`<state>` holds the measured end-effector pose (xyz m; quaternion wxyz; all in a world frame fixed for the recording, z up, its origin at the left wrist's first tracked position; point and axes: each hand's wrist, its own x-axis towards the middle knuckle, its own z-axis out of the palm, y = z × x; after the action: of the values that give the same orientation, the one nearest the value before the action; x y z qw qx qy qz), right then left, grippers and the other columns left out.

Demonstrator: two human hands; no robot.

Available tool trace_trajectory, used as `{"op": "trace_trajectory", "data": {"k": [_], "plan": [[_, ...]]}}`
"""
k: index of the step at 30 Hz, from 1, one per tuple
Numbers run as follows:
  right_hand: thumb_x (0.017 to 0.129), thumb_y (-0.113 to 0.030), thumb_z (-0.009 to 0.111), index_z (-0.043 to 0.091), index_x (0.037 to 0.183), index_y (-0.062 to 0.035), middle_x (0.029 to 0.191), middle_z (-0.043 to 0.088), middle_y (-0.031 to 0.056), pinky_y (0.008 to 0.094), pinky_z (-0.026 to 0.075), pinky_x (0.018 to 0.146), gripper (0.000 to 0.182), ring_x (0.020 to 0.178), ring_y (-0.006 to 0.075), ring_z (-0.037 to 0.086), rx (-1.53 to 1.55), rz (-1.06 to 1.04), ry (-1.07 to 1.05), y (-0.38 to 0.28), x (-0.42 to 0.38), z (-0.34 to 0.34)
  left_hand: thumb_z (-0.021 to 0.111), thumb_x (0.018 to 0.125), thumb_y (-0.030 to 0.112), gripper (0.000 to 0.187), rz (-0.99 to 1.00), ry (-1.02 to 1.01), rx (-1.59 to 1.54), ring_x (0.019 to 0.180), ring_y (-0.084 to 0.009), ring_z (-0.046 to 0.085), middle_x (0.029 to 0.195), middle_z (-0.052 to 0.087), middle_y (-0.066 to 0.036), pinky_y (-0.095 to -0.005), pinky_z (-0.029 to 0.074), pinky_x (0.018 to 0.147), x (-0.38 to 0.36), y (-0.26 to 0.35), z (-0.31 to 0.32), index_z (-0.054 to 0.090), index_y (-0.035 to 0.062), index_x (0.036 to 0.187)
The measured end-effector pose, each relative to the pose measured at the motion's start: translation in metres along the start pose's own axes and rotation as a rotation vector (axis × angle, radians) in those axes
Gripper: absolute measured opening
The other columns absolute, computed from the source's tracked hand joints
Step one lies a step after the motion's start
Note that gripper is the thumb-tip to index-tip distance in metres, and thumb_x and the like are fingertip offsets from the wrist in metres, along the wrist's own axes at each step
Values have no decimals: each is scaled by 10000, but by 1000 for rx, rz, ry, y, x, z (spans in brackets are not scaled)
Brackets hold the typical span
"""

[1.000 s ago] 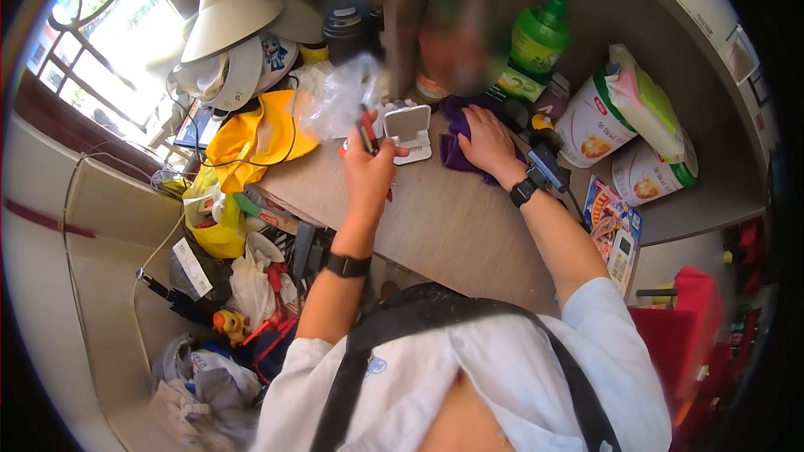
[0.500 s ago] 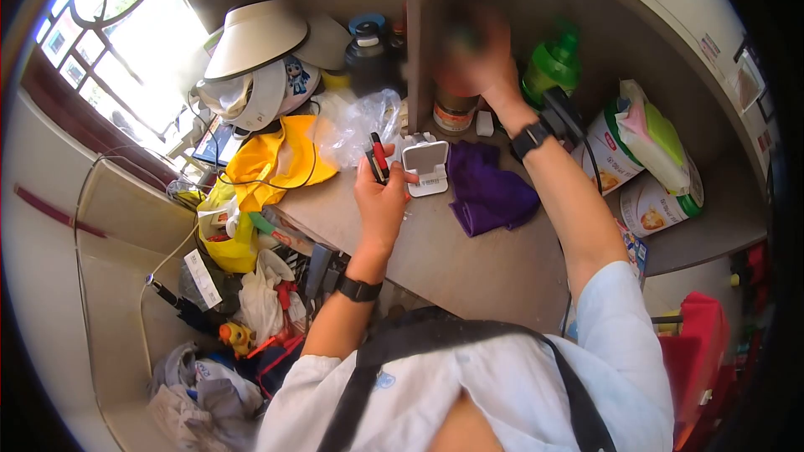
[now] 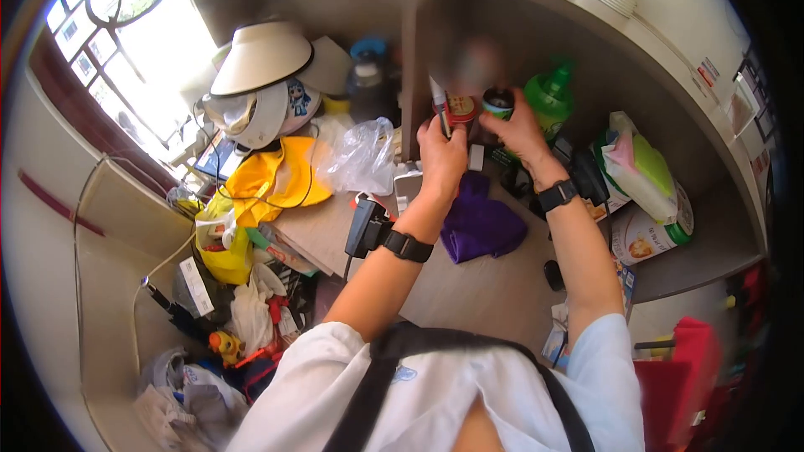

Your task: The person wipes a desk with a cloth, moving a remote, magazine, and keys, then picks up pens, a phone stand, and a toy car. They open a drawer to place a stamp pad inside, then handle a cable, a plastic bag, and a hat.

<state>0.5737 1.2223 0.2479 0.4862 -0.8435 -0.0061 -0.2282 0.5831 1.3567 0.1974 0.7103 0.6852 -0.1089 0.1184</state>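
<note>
My left hand (image 3: 441,155) is up at the shelf compartment, closed around markers (image 3: 439,99); a white one and a dark one point upward from the fingers. Right beside their tips stands a jar with a red and gold lid (image 3: 460,107). My right hand (image 3: 521,130) grips a small dark-topped container (image 3: 498,101) with a green band, to the right of that jar. A green pump bottle (image 3: 551,100) stands just behind my right hand. Below the hands, a purple cloth (image 3: 481,222) lies on the desk near a small white box (image 3: 476,157).
Left of the divider (image 3: 409,75) are sun visors (image 3: 261,59), a dark bottle (image 3: 368,88), a clear plastic bag (image 3: 360,155) and a yellow cloth (image 3: 289,176). Large white tins (image 3: 649,234) and a wipes pack (image 3: 641,167) sit at right. Clothes (image 3: 188,393) are heaped lower left.
My left hand has carried the markers up and right from beside the white mirror case to the jar. My right hand has come lower, with the dark-topped container now clearly visible in it.
</note>
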Motion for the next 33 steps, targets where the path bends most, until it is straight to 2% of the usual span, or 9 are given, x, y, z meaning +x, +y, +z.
{"op": "trace_trajectory", "data": {"k": [1, 4, 5, 8, 12, 19, 22, 24, 33], "plan": [[630, -133, 687, 443, 1077, -3, 977, 556, 111, 294, 439, 762, 526, 915, 194, 541, 87, 43, -58, 6, 0, 3, 504, 792, 80, 182, -102, 81, -96, 689, -223, 576, 905, 538, -164, -309, 469, 601, 1, -3, 4, 548, -1, 948], [622, -92, 657, 444, 1083, -5, 971, 551, 90, 279, 433, 771, 515, 905, 179, 535, 255, 186, -137, 13, 2, 7, 482, 797, 77, 181, -186, -1, -252, 647, -149, 553, 821, 556, -110, -272, 462, 507, 8, 8, 1, 542, 1, 951], [643, -90, 653, 426, 1115, -11, 974, 544, 76, 276, 433, 774, 530, 898, 161, 530, 311, 175, -185, 21, 3, 9, 458, 841, 82, 154, -224, -63, -289, 616, -94, 457, 762, 498, -29, -319, 538, 529, 10, 14, -2, 481, 29, 984], [662, -76, 645, 415, 1141, -28, 962, 528, 44, 268, 428, 789, 533, 890, 136, 521, 380, 138, -231, 20, -2, 11, 461, 833, 73, 192, -310, -35, -208, 584, -109, 511, 774, 553, -47, -240, 474, 456, 10, 28, -4, 499, 32, 1016], [654, -73, 652, 431, 1125, -43, 994, 514, 32, 274, 422, 802, 521, 905, 130, 511, 511, 104, -323, 12, -18, 5, 469, 788, 31, 248, -366, -10, -285, 684, -151, 552, 835, 572, -86, -278, 475, 491, 8, 27, -4, 519, 13, 1031], [663, -56, 671, 457, 1067, -15, 928, 546, 51, 263, 436, 757, 459, 849, 128, 530, 290, -57, 32, -6, -4, -13, 525, 777, 9, 220, -151, 25, -118, 527, -86, 502, 763, 563, -54, -201, 397, 425, -35, 58, -44, 533, 24, 997], [646, -78, 708, 469, 1061, 0, 912, 568, 67, 265, 441, 746, 486, 839, 134, 544, 181, -120, 63, -14, 16, 9, 526, 796, 32, 218, -349, 0, -369, 413, -44, 384, 680, 524, -10, -175, 292, 354, -69, 74, -69, 518, 42, 1014], [632, -102, 703, 469, 1081, -19, 974, 567, 125, 309, 431, 782, 513, 928, 226, 551, 156, -134, 29, -14, 29, 32, 529, 800, 29, 208, -399, -4, -372, 401, -45, 370, 671, 504, -1, -175, 277, 341, -87, 74, -82, 513, 50, 1007], [684, -312, 686, 424, 1118, 39, 1034, 539, 210, 338, 419, 818, 616, 973, 324, 526, -190, -196, 81, 14, 26, 64, 495, 792, -21, 491, -465, 76, -547, 519, -64, 455, 916, 539, -47, -177, 337, 372, -123, 60, -153, 362, 66, 1256]]}}
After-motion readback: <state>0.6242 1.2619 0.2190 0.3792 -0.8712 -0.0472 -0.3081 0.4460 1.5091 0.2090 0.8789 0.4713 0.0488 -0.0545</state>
